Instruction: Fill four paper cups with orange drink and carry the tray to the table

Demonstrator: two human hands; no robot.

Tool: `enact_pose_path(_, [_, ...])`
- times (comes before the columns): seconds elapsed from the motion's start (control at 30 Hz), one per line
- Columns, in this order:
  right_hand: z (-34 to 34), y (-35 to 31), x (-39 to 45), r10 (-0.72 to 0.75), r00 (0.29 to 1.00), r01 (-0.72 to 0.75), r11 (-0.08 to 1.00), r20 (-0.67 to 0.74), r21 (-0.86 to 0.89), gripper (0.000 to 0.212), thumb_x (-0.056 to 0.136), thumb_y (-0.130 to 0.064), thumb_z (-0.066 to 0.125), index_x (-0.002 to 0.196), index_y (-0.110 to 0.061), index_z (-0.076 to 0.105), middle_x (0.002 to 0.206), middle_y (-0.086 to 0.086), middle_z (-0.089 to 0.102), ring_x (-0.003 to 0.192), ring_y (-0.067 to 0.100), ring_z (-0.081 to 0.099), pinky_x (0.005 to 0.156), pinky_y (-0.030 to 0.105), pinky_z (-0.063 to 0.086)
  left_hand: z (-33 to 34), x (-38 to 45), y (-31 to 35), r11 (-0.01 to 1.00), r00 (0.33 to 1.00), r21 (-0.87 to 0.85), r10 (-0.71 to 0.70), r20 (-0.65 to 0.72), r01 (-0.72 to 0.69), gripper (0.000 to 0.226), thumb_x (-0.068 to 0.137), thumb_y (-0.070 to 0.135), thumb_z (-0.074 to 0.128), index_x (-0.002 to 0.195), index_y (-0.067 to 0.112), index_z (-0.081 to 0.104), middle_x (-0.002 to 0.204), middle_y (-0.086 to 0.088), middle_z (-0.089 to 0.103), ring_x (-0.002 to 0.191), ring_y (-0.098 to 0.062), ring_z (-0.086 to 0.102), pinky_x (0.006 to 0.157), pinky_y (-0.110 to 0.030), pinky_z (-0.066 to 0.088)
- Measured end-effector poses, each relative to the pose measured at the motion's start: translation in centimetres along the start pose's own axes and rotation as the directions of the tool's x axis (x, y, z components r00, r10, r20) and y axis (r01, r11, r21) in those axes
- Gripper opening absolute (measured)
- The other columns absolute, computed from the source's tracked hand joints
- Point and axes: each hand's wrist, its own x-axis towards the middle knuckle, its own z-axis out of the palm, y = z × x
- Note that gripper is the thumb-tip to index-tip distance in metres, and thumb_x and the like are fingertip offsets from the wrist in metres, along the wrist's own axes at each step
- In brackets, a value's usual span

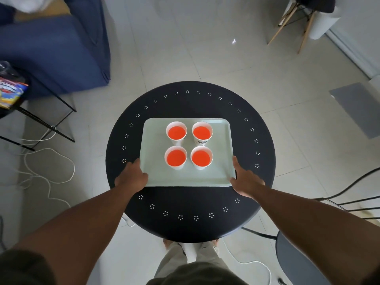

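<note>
Tray down on round surface, four full cups.
Left hand and right hand each grip a near corner.

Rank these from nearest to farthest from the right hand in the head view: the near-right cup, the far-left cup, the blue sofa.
From the right hand:
1. Near-right cup, on the tray's right side.
2. Far-left cup, diagonally across the tray.
3. Blue sofa, on the floor far left.
</note>
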Motion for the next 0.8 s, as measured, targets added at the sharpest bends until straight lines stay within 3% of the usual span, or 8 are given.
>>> enact_pose_path(0.07, [0.2, -0.2, -0.8, -0.024, 0.999, 0.022, 0.997, -0.029, -0.072, 0.081, 0.104, -0.045, 0.041, 0.161, -0.050, -0.016, 0.113, 0.004, 0.072, 0.095, 0.026, 0.071, 0.092, 0.048, 0.059, 0.1, -0.8, 0.0, 0.999, 1.000, 0.045, 0.003, -0.010, -0.003, 0.043, 0.090, 0.032, 0.051, 0.132, 0.021, 0.047, 0.122, -0.004, 0.050, 0.106, -0.030, 0.058, 0.077, -0.039, 0.044])
enact_pose_path(0.2, [0.7, -0.7, -2.1, -0.066, 0.997, 0.057, 0.982, -0.041, -0.178, 0.069, 0.106, -0.043, 0.036, 0.165, -0.046, 0.000, 0.133, 0.007, 0.069, 0.117, 0.033, 0.067, 0.097, 0.049, 0.054, -0.1, -2.3, 0.1, 0.998, 0.999, 0.061, 0.031, -0.005, -0.031, 0.042, 0.092, 0.035, 0.052, 0.132, 0.020, 0.051, 0.125, -0.003, 0.054, 0.111, -0.026, 0.057, 0.079, -0.038, 0.046])
enact_pose_path(0.43, [0.4, -1.7, -3.9, -0.125, 0.989, 0.110, 0.978, -0.080, -0.175, 0.055, 0.106, -0.044, 0.036, 0.161, -0.035, 0.031, 0.153, 0.005, 0.057, 0.134, 0.033, 0.059, 0.105, 0.049, 0.052, -0.5, -4.6, 0.8, 0.988, 0.989, 0.060, 0.142, 0.043, -0.144, 0.043, 0.094, 0.036, 0.051, 0.134, 0.021, 0.053, 0.134, -0.003, 0.054, 0.119, -0.024, 0.055, 0.094, -0.039, 0.050])
enact_pose_path(0.67, [-0.3, -2.2, -6.2, -0.111, 0.988, 0.098, 0.988, -0.105, -0.123, 0.049, 0.106, -0.047, 0.041, 0.151, -0.030, 0.048, 0.151, 0.003, 0.059, 0.134, 0.031, 0.060, 0.105, 0.046, 0.050, -1.0, -5.5, 1.5, 0.981, 0.982, 0.045, 0.187, 0.041, -0.188, 0.045, 0.093, 0.039, 0.052, 0.136, 0.024, 0.052, 0.138, -0.001, 0.053, 0.123, -0.024, 0.054, 0.097, -0.040, 0.049])
enact_pose_path(0.8, [-1.9, -3.8, -7.9, -0.126, 0.974, 0.122, 0.992, -0.187, -0.028, 0.042, 0.100, -0.055, 0.045, 0.128, -0.031, 0.065, 0.129, -0.001, 0.071, 0.114, 0.028, 0.068, 0.097, 0.043, 0.057, -0.8, -5.4, 1.7, 0.977, 0.978, 0.065, 0.204, 0.035, -0.205, 0.045, 0.094, 0.040, 0.051, 0.137, 0.025, 0.051, 0.137, -0.001, 0.053, 0.121, -0.023, 0.054, 0.094, -0.039, 0.050])
